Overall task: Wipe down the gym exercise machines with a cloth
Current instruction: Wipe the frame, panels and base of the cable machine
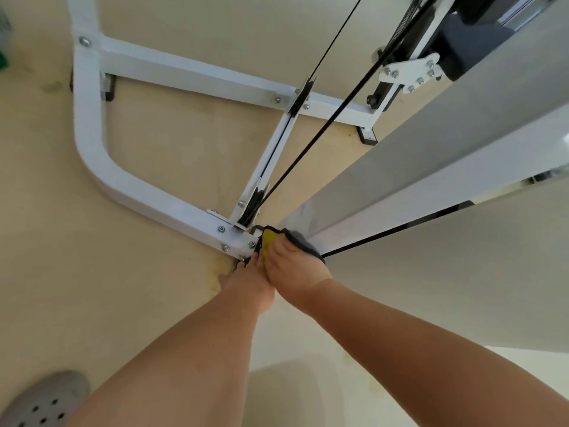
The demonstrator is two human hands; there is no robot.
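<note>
A white steel cable machine frame (pixel 123 183) stands on the beige floor, with a tall white upright post (pixel 431 167) rising toward me. At the foot of that post my right hand (pixel 292 266) presses a yellow and grey cloth (pixel 271 238) against the metal, fingers curled over it. My left hand (pixel 246 282) reaches down beside it to the frame's bolted corner joint (pixel 237 241); its fingertips are hidden, so I cannot tell what they hold.
Black cables (pixel 308 149) run diagonally from a low pulley (pixel 252 208) up to the top right. A crossbar (pixel 200 78) with black rubber feet spans the back. A grey perforated shoe (pixel 46 402) shows at the lower left. Open floor lies left of the frame.
</note>
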